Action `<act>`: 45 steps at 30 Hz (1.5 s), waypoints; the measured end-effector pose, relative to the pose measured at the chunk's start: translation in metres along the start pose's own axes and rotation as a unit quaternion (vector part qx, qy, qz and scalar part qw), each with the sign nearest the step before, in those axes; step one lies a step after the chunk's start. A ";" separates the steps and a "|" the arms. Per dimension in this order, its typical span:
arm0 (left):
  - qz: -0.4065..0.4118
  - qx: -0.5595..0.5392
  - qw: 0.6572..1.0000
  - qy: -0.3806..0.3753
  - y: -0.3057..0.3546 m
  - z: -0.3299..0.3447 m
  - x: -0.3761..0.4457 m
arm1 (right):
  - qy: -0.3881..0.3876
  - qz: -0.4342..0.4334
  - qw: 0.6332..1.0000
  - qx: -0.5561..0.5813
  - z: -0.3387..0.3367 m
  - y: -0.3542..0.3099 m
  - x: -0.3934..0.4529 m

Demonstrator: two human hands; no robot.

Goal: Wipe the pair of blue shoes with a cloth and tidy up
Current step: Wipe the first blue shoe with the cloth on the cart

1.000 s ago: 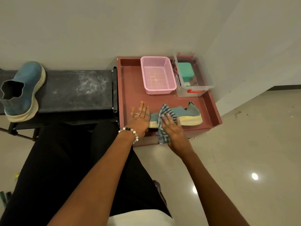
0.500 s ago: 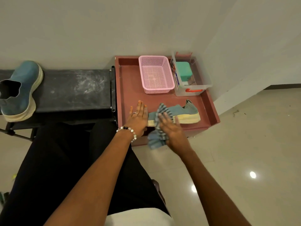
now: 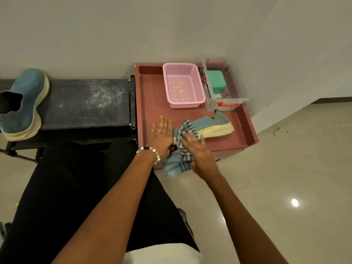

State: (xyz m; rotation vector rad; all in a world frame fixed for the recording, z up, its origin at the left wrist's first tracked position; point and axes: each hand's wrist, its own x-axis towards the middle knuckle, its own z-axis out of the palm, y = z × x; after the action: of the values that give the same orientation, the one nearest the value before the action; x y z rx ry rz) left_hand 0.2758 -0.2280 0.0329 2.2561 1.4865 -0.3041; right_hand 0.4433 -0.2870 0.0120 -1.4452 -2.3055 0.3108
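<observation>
At left of the frame we see a dark tabletop [image 3: 82,103] carrying one blue shoe [image 3: 22,103] at its far left end. Right of it sits a reddish tray [image 3: 152,96]; the other blue shoe [image 3: 215,124] lies on its side near the tray's lower edge. Our right hand [image 3: 194,145], fingers straight, presses a striped cloth [image 3: 182,149] on that shoe's toe end. Our left hand [image 3: 162,134] rests flat beside it, fingers extended, holding nothing. A pink basket [image 3: 182,84] and a clear box [image 3: 226,92] stand at the tray's upper part.
</observation>
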 end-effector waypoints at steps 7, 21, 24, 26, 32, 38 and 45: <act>-0.004 -0.001 1.000 0.010 -0.001 0.002 0.000 | 0.051 0.035 0.997 -0.054 0.003 -0.003 0.005; -0.004 0.017 1.000 0.024 -0.001 0.006 0.004 | -0.006 0.008 0.996 -0.090 -0.018 0.030 -0.003; -0.007 0.021 1.000 0.005 -0.002 0.006 0.002 | -0.010 -0.025 0.996 -0.081 -0.006 0.007 0.013; -0.004 0.033 0.999 0.000 -0.003 0.005 0.002 | -0.023 -0.067 0.993 -0.092 -0.003 0.001 0.022; 0.002 0.023 1.000 0.017 -0.003 0.004 0.005 | -0.081 -0.095 0.980 -0.156 -0.034 0.048 0.009; -0.009 0.010 1.000 0.015 -0.003 0.005 0.006 | -0.077 -0.099 0.980 -0.157 -0.025 0.025 0.024; -0.002 0.013 1.000 0.006 -0.005 0.004 0.005 | -0.156 -0.130 0.969 -0.141 -0.036 0.037 0.034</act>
State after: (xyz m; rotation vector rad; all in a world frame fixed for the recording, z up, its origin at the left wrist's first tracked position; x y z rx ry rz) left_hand 0.2737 -0.2239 0.0267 2.2799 1.5019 -0.3135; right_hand 0.4756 -0.2407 0.0369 -1.2660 -2.8564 0.1431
